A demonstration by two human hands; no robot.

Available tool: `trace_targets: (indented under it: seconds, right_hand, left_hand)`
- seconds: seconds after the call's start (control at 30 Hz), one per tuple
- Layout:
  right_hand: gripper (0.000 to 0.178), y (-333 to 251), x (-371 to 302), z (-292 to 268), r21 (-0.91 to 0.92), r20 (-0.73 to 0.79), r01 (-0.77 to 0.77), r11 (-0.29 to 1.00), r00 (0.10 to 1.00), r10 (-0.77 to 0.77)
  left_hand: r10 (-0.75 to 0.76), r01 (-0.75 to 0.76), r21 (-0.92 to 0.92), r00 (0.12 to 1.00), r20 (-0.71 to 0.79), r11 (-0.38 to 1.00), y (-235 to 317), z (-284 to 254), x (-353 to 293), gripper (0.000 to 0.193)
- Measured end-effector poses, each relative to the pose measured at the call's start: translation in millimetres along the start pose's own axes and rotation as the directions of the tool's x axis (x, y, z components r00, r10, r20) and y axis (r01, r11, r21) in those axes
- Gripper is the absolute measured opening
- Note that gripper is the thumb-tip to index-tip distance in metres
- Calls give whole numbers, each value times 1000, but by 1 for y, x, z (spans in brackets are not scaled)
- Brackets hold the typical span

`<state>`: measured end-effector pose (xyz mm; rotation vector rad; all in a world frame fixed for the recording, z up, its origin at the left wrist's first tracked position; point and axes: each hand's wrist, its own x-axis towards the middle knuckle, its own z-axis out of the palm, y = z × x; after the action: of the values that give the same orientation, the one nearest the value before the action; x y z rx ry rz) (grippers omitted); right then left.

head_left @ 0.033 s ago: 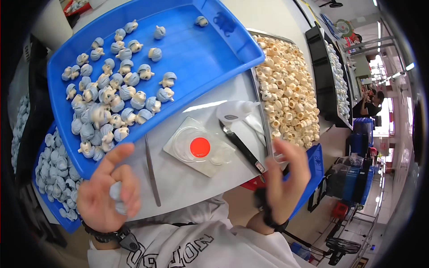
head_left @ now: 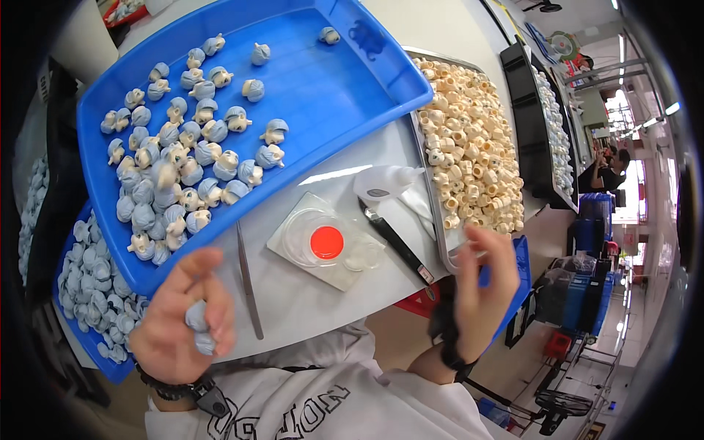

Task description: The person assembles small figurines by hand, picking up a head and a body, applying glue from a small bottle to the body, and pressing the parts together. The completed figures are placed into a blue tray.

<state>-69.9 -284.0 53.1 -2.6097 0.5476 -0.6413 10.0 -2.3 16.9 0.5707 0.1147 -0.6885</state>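
My left hand (head_left: 182, 319) is by the near edge of the large blue bin, palm up with curled fingers. It holds small blue-grey doll hair pieces (head_left: 196, 315); two show between the fingers. My right hand (head_left: 488, 282) is at the near corner of a metal tray (head_left: 449, 257), fingers curved and apart, slightly blurred, with nothing visible in it. Cream doll heads (head_left: 473, 154) fill that tray, many with a hollow opening showing. Assembled heads with blue-grey hair (head_left: 227, 165) lie in the blue bin (head_left: 308, 158); one head (head_left: 164, 174) there is blurred by motion.
Tweezers (head_left: 249, 286) lie on the white table between my hands. Beside them are a tile (head_left: 293, 246) with a clear dish holding a red-orange disc (head_left: 327, 243), a black-handled tool (head_left: 396, 242) and a white squeeze bottle (head_left: 385, 182). More hair pieces fill a lower-left blue bin (head_left: 92, 282).
My right hand has moved slightly right. My left hand has shifted slightly right and down with the hair pieces. The blurred head in the bin has moved a little away from me.
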Motion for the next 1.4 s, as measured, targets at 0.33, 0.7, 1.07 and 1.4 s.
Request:
trace_targets:
  seconds: [0.33, 0.7, 1.07, 1.4]
  right_hand:
    - [19, 86, -12, 9, -327, 46, -217, 920, 968, 245]
    - [23, 4, -19, 5, 151, -91, 15, 988, 996, -1]
    - [30, -76, -31, 64, 893, 186, 152, 424, 733, -654]
    - [28, -68, -31, 52, 782, 121, 234, 578, 853, -508]
  left_hand:
    - [-263, 256, 87, 961, 88, 963, -12, -33, -6, 44]
    - [-236, 235, 226, 971, -20, 945, -7, -12, -5, 32]
    - [-316, 290, 448, 949, -17, 846, -4, -6, -9, 42]
    - [-268, 248, 393, 963, -4, 885, -5, -12, -7, 47]
